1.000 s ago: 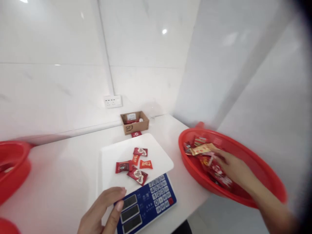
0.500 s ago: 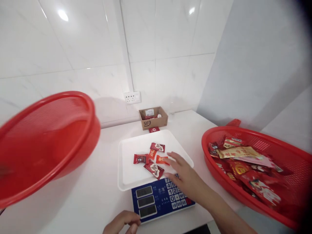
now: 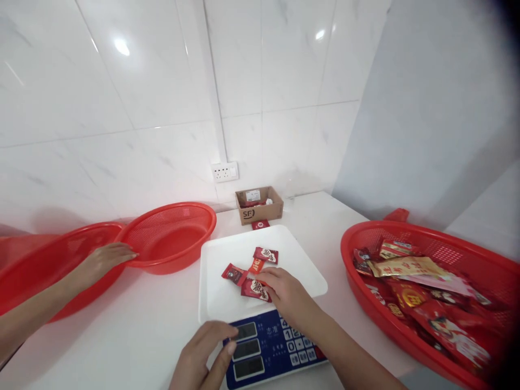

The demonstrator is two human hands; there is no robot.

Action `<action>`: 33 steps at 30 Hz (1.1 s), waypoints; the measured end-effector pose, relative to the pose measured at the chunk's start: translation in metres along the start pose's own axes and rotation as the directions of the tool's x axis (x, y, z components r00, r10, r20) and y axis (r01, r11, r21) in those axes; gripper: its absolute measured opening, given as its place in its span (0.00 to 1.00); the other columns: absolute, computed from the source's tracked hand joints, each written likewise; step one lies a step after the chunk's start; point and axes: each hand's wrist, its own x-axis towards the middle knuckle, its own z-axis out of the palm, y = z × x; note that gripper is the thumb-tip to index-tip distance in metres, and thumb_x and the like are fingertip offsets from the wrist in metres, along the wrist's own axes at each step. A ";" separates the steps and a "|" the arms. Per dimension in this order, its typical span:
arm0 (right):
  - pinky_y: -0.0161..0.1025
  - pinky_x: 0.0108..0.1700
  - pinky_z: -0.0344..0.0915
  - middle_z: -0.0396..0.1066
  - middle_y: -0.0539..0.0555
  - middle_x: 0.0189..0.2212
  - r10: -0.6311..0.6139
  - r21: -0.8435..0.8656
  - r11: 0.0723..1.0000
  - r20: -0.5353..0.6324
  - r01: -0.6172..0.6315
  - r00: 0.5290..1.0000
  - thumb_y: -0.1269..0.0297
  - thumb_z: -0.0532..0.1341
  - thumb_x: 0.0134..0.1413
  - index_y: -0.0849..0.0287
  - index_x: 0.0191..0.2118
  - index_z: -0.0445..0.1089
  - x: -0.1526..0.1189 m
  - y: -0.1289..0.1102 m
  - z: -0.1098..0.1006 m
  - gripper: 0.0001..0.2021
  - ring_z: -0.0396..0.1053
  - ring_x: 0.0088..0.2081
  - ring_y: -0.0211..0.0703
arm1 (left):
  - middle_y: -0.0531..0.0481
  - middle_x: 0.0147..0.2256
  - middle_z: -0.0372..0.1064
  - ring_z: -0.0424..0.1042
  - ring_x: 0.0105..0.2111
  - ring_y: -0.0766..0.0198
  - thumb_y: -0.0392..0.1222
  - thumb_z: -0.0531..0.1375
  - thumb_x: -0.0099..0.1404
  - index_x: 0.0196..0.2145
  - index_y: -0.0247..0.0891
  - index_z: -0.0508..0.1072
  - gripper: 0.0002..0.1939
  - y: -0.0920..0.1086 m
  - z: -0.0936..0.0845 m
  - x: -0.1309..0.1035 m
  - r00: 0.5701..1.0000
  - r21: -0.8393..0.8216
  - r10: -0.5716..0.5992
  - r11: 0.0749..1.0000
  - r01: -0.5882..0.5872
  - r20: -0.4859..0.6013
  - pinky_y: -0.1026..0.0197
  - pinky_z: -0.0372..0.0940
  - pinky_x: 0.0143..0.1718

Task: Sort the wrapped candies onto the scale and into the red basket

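Note:
My right hand (image 3: 288, 298) reaches over the white scale tray (image 3: 215, 260), its fingertips closed on a small wrapped candy that they mostly cover. Just beneath them lies a dark red candy packet (image 3: 254, 290) with white lettering patches. A red candy with a dark picture (image 3: 234, 274), an orange-red candy (image 3: 256, 265) and another dark red packet (image 3: 266, 254) lie close by on the tray. My left hand (image 3: 205, 352) is at the front left corner of the blue scale panel (image 3: 270, 330), thumb and forefinger apart, holding nothing.
At left, another person's hand (image 3: 103, 260) touches the rim of a round red basket (image 3: 170, 265), beside a larger red basket (image 3: 69, 295). A red basket (image 3: 349, 265) of packaged sweets stands at right. Behind the tray are a small cardboard box (image 3: 262, 212) and a packet (image 3: 260, 224).
My right hand has moved left and closed at the candies, some of which have shifted. My left hand has come further into view. The round basket at left has been lowered onto the table.

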 end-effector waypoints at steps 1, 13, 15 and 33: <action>0.45 0.54 0.62 0.69 0.58 0.49 -0.001 0.012 1.000 -0.011 0.001 1.000 0.76 0.50 0.54 0.59 0.51 0.70 0.000 0.001 0.001 0.22 0.64 0.51 0.49 | 0.47 0.37 0.74 0.73 0.38 0.62 0.44 0.54 0.66 0.38 0.44 0.73 0.09 0.001 -0.001 0.009 0.999 0.051 0.048 0.997 -0.049 0.026 0.65 0.69 0.40; 0.52 0.54 0.64 0.68 0.60 0.50 -0.035 -0.053 0.998 -0.268 0.022 0.963 0.63 0.52 0.60 0.59 0.49 0.70 -0.034 0.036 -0.008 0.16 0.65 0.52 0.51 | 0.39 0.52 0.65 0.65 0.52 0.51 0.49 0.61 0.60 0.54 0.37 0.62 0.27 -0.013 0.024 0.105 0.881 0.446 0.175 0.809 -0.383 0.440 0.50 0.63 0.52; 0.53 0.53 0.65 0.69 0.60 0.49 -0.046 -0.073 0.997 -0.316 0.024 0.948 0.62 0.52 0.60 0.59 0.48 0.71 -0.040 0.044 -0.010 0.16 0.65 0.51 0.52 | 0.42 0.48 0.68 0.68 0.47 0.53 0.49 0.61 0.61 0.51 0.39 0.65 0.23 -0.013 0.029 0.110 0.868 0.446 0.206 0.790 -0.420 0.452 0.51 0.65 0.48; 0.43 0.44 0.72 0.74 0.57 0.41 -0.150 -0.101 0.988 -0.510 0.114 0.847 0.64 0.55 0.60 0.55 0.42 0.72 -0.063 0.052 -0.027 0.10 0.72 0.43 0.46 | 0.42 0.36 0.72 0.72 0.37 0.52 0.44 0.43 0.71 0.45 0.35 0.68 0.18 -0.034 -0.051 0.155 0.935 0.736 0.183 0.578 -0.352 0.303 0.54 0.64 0.34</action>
